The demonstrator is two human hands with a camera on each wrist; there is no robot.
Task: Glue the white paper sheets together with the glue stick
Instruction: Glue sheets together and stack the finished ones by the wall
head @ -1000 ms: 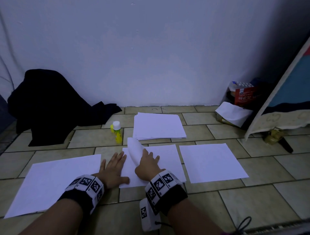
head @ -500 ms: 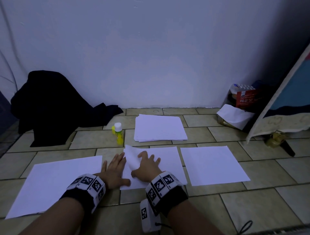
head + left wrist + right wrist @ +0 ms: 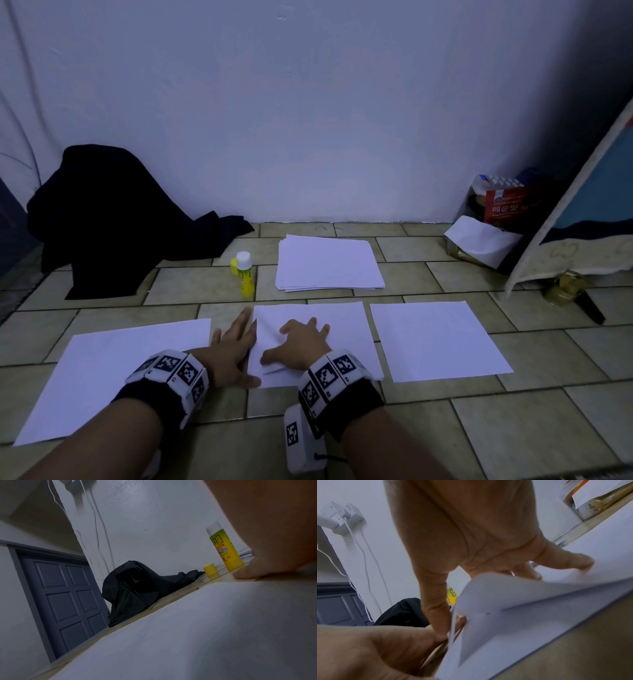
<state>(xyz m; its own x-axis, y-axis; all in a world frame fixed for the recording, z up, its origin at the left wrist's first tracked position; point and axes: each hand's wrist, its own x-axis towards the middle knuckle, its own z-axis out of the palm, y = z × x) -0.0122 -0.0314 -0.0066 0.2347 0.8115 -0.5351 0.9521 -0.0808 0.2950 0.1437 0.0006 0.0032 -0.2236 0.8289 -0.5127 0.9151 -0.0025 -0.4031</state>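
On the middle sheet (image 3: 342, 329), right hand (image 3: 298, 346) and left hand (image 3: 229, 349) lie flat, empty (top layer's left edge unsealed): press outward evenly.

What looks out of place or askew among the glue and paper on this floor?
The glue stick stands uncapped, its yellow cap loose beside it on the tiles. The middle sheet's near left corner curls up under the right hand.

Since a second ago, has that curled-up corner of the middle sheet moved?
Yes. The corner of the middle sheet has come down from beside the glue stick and lies nearly flat under the right hand.
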